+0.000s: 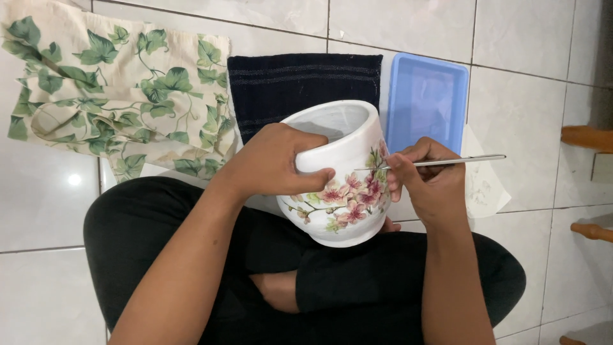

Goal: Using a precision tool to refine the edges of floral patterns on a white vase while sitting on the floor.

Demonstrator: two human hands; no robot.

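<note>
The left hand [274, 160] is closed around the rim of a white pot [338, 172] painted with pink blossoms — tilted on its side above the person's crossed legs. The right hand [428, 182] pinches a thin silver brush [447, 161], its tip touching the pot's flowers. On the tiled floor [530, 108] behind the pot lie a dark cloth [287, 83], a blue tray [426, 102] and a leaf-print fabric [115, 89].

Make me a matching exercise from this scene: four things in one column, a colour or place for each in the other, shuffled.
Things:
1. pot
2. tray
3. towel
4. leaf cloth

Descriptions:
A. light blue, right of the towel
B. white with pink flowers, held over the lap
C. cream with green ivy, far left on the floor
D. dark navy, behind the pot

Pairs: 1-B, 2-A, 3-D, 4-C
</note>
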